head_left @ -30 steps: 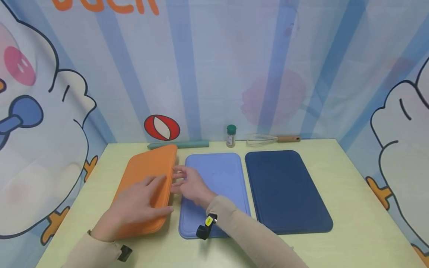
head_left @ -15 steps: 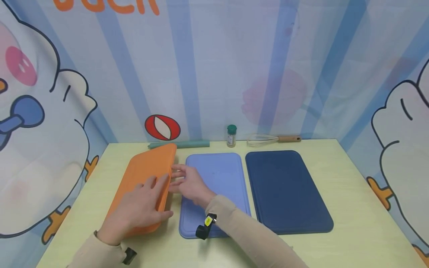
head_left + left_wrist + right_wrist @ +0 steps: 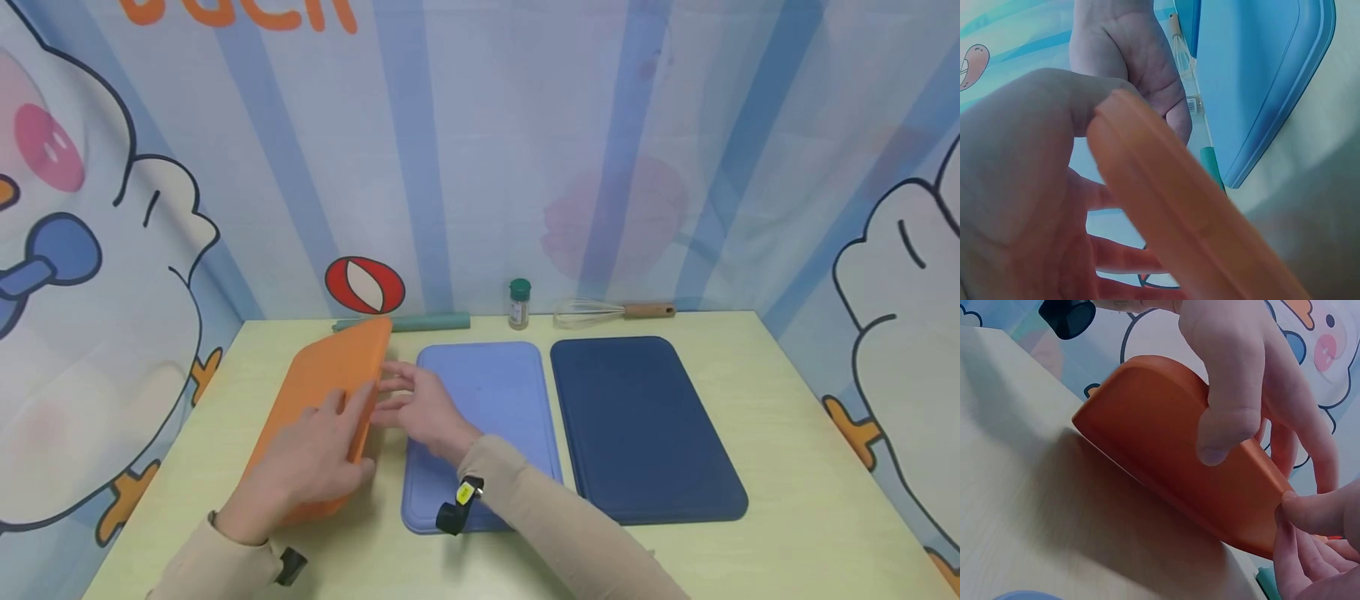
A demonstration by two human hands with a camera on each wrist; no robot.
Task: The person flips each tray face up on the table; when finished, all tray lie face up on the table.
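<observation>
An orange cutting board (image 3: 322, 379) is tilted up along its right long side, with its left side low near the table. My left hand (image 3: 311, 458) grips that raised edge, fingers over the upper face. In the right wrist view its thumb (image 3: 1225, 434) presses the underside of the board (image 3: 1141, 437). Farther along the same edge, my right hand (image 3: 431, 408) pinches the board; its thumb (image 3: 1322, 512) and fingers show at lower right in the right wrist view. A light blue cutting board (image 3: 487, 375) lies flat beneath my right forearm.
A dark blue cutting board (image 3: 641, 425) lies flat on the right of the pale table (image 3: 810, 500). Along the back edge are a teal rod (image 3: 431, 322), a green-capped spice jar (image 3: 518, 305) and a whisk (image 3: 615, 311). A printed curtain (image 3: 480, 150) hangs behind.
The orange board's right edge has risen and shifted slightly left. My left thumb, earlier stretched out past the edge, has drawn in against the board. The other boards have not moved.
</observation>
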